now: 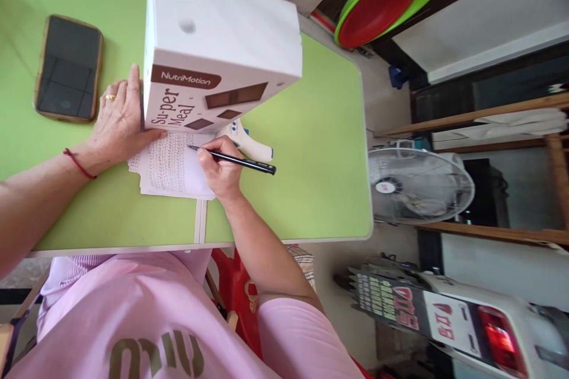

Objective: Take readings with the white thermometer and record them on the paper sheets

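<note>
1. My right hand [222, 169] is closed in a writing grip on a black pen [246, 162], thumb and fingers pinched near its tip.
2. The pen tip points left, at the handwritten sheets [166, 169], which lie stacked at the near edge of the green table [311, 195].
3. Lines of script fill the left part of the top sheet; the right part is blank.
4. My left hand [119, 118] is flat and unclenched, fingers extended and thumb over the sheets' far left portion. I cannot tell whether the fingers press the box.
5. The white NutriMotion Su-per Meal box [222, 23] stands directly beyond the sheets.
6. A smartphone [69, 68] lies to the left of the box, well apart from the pen.
7. A white device with blue trim [254, 148], partly hidden, lies just beyond my right hand.
</note>
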`<state>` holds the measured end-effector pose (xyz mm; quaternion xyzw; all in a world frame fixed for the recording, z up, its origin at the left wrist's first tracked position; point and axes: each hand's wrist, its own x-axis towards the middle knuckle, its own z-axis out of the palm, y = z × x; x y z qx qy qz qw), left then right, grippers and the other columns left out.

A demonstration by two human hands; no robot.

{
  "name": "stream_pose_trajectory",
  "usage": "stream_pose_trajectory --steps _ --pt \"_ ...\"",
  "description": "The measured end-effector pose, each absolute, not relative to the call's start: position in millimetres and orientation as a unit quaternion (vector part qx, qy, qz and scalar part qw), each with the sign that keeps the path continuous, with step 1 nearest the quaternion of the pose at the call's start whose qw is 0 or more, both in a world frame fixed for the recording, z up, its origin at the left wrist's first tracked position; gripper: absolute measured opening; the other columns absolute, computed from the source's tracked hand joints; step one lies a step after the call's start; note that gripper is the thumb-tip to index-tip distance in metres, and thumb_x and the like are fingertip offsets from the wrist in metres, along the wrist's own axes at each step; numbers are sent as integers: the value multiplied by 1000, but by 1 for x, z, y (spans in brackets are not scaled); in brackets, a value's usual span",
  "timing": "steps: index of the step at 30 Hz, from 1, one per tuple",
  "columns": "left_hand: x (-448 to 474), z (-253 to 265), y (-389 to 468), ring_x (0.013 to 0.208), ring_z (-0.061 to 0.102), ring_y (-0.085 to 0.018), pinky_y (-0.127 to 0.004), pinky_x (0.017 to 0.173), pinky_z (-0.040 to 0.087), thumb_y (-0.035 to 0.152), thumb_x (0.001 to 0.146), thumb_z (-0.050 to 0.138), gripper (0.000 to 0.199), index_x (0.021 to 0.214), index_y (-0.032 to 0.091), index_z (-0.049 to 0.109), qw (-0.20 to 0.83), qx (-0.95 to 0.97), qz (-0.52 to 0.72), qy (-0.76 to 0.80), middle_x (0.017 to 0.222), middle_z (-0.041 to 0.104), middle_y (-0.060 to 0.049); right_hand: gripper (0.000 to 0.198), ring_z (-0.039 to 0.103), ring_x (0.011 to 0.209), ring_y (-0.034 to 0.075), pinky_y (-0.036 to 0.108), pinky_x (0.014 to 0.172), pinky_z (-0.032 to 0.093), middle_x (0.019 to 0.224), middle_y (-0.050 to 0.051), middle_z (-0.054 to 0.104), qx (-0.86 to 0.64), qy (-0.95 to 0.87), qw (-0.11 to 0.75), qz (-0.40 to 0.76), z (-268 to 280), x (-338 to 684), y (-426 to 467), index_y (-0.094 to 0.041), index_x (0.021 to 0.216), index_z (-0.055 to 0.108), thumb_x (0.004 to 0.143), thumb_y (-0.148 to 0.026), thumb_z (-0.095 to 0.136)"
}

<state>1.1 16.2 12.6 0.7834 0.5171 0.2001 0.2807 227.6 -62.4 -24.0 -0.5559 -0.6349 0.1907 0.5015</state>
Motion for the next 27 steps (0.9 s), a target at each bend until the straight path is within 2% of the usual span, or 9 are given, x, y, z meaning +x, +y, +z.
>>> stream_pose_trajectory --steps 3,6,10,12,18,22,24,27 --pt "1 13 17 160 26 -50 -65 133 13 81 81 45 115 166 3 34 282 780 193 524 169 39 -18 21 49 59 14 30 58 47 67 -4 54 -557 -634 498 200 -25 228 -62 -27 77 53 91 -42 58" --pt "2 16 16 160 27 -48 -63 133 14 77 83 50 111 164 2 33 274 780 186 531 170 38 -22 21 49 60 14 31 59 47 67 -4 54 -564 -632 490 205 -25 228 -61 -27 76 52 90 -42 58" --pt "6 21 15 159 28 -49 -59 135 15 74 70 70 125 161 -3 32 262 781 173 540 169 36 -30 21 50 59 14 31 58 47 66 -4 55 -558 -635 496 199 -25 228 -61 -27 76 52 89 -42 57" --pt "7 22 15 159 27 -50 -58 135 14 76 66 73 132 160 -5 32 265 780 168 542 168 35 -32 21 49 58 13 30 58 46 66 -5 55 -550 -637 504 195 -25 227 -61 -27 76 53 90 -42 57" --pt "6 19 16 160 22 -53 -61 133 13 92 60 66 143 165 1 30 283 766 180 549 170 34 -24 23 50 59 13 30 59 48 66 -4 55 -564 -639 477 213 -24 228 -61 -27 76 52 89 -44 59" --pt "6 21 16 160 25 -52 -58 136 11 95 61 65 146 164 -3 31 280 770 172 547 170 34 -29 22 50 60 14 31 61 49 66 -4 55 -564 -636 476 224 -24 229 -61 -27 76 51 88 -42 60" --pt "6 22 16 160 25 -53 -59 136 12 96 60 68 146 164 0 32 281 770 177 545 169 36 -27 20 49 60 13 30 60 49 66 -5 54 -564 -641 475 211 -25 230 -61 -27 76 51 88 -41 58" --pt "6 23 15 159 27 -52 -58 136 13 90 62 73 143 163 -3 32 273 773 175 545 168 37 -29 20 48 59 13 30 60 48 67 -5 52 -566 -648 468 201 -26 230 -61 -27 77 50 89 -41 57"
